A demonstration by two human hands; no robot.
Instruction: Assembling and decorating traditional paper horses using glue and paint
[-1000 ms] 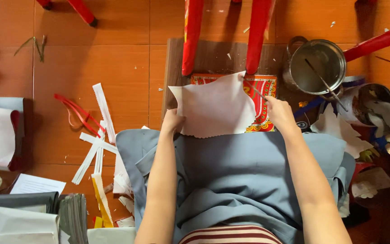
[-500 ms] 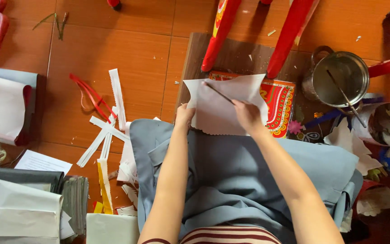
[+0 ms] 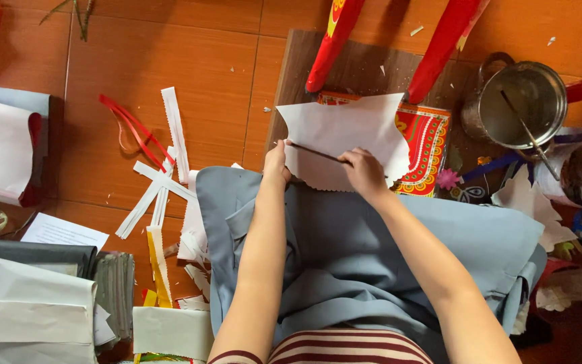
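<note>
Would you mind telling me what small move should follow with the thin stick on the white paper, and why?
Probably roll the thin stick forward so the white paper wraps round it. The stick lies across the sheet's near part, the left hand pinching its left end and the right hand pressing on it, while most of the sheet lies flat beyond, over the red patterned paper.

Floor: orange-brown tiles, glossy, thin dark grout lines, small white paper flecks scattered. Dark brown wooden board lying flat on floor, upper centre of frame. Light even, soft, faint sheen on tiles upper left. No walls or windows in view.
</note>
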